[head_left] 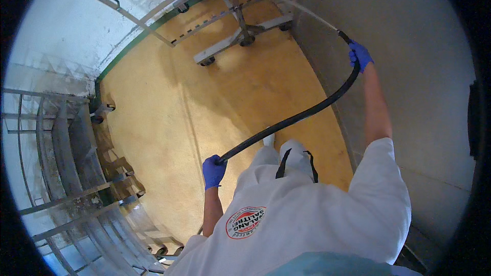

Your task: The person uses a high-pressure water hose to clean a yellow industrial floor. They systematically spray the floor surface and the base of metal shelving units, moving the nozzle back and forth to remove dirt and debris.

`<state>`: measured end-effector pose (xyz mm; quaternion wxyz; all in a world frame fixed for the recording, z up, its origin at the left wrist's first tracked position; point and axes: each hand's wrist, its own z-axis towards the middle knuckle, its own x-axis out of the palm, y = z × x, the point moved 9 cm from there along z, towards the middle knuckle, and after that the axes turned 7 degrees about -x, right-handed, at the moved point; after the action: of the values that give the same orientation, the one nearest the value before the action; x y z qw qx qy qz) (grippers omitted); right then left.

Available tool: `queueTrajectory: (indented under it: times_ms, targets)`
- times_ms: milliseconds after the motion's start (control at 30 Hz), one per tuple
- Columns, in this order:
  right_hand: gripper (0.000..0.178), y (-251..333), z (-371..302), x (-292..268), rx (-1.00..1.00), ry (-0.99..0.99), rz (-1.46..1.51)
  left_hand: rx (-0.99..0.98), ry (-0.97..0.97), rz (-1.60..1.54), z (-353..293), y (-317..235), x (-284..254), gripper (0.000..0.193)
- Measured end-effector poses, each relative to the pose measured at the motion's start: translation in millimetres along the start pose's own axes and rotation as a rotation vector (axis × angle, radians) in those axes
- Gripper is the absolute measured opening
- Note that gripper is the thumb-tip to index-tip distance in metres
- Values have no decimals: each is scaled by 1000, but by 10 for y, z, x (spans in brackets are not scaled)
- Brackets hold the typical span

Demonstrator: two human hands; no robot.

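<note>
A thick black hose [294,119] curves across in front of my body from hand to hand. My right hand [361,57], in a blue glove, is closed around it just behind its nozzle end [343,36], at the upper right beside the grey wall. A thin jet of water [314,16] shoots from the tip toward the far left, along the wall and the wheeled metal frame. Lower down on the left, my left hand [213,171], also gloved in blue, grips the hose farther back. Behind that hand the hose is mostly hidden by my arm and white clothing.
The wheeled metal frame [220,48] stands on the yellow floor [148,117] ahead. Metal racks [66,148] on casters line the left side. A smooth grey wall [414,87] rises close on my right; a white wall [61,36] stands at the far left.
</note>
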<state>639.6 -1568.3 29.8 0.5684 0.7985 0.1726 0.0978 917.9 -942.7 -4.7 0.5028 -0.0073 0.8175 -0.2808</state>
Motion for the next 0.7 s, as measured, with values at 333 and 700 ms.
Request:
queueTrajectory:
  times_ms: [333, 700]
  targets:
    - [12, -29, 1100, -103, 114, 59, 106, -12, -81, -18, 242, -722, 248, 21]
    - [19, 342, 2014, 136, 60, 228, -82, -108, -149, -60, 67, -1412, 565, 22]
